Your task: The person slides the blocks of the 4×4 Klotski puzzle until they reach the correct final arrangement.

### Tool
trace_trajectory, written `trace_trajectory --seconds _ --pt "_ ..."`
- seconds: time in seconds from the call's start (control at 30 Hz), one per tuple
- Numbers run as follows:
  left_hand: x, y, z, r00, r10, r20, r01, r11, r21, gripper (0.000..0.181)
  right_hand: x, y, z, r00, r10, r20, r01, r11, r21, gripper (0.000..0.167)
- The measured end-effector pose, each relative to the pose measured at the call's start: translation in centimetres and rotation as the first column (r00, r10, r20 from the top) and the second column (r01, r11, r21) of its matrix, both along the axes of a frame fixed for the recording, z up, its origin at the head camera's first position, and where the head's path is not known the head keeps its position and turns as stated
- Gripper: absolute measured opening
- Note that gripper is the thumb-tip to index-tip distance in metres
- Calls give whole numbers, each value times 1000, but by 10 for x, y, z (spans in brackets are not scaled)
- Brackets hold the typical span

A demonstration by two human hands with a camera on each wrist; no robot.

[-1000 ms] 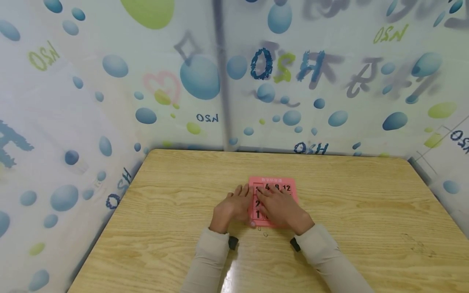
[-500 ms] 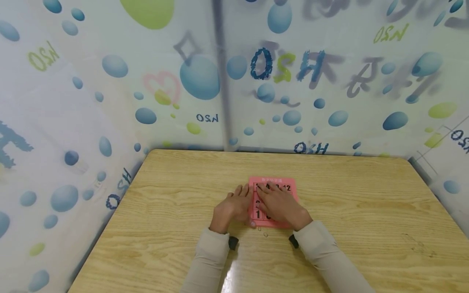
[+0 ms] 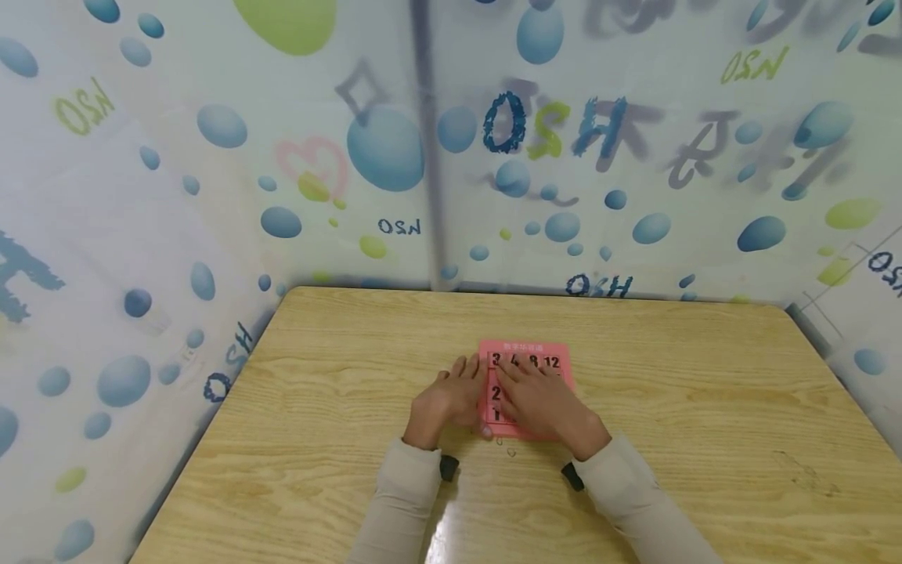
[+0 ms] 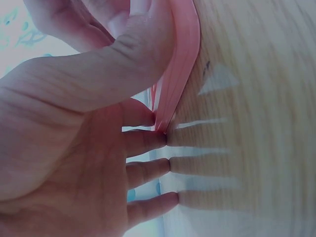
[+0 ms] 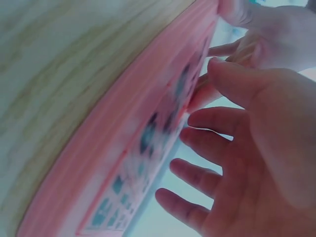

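A pink number slide puzzle (image 3: pixel 523 347) lies flat on the wooden table, with black numbers on its tiles. Down its left column read 3, 2 and 1; 4, 8 and 12 show along the top row. My left hand (image 3: pixel 451 399) holds the frame at its left side, thumb at the near corner, fingertips along the edge. Over the tiles hovers or rests my right hand (image 3: pixel 539 399), fingers spread and fairly straight, thumb near the left column. It covers most middle and right tiles. In the right wrist view, several right fingers (image 5: pixel 195 177) are apart from the board.
The wooden table (image 3: pixel 317 376) extends around the puzzle on all sides. Printed walls with blue drops (image 3: pixel 384 149) stand behind and to the left of it. Each wrist carries a dark strap device (image 3: pixel 449 468) below the hand.
My right hand shifts slightly over the board, its wrist now a little further right and nearer. The 3 and 2 tiles now show more fully. My left hand stays still.
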State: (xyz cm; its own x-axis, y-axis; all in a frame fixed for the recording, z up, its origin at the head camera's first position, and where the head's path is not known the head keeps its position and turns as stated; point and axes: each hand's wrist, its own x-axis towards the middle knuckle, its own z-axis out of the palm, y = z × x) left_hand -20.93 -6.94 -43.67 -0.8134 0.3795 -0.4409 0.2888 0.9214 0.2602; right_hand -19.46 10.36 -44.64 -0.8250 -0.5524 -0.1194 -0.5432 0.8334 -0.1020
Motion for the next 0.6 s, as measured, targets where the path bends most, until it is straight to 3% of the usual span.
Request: trace_trajectory --seconds 0.23,0.6 --pt "-1 1 -1 1000 7 3 -7 1000 -4 116 14 -1 3 1000 19 3 -19 1000 5 51" --pt "0 1 0 1000 12 3 -12 1000 12 116 26 0 2 995 62 -73 -61 998 16 47"
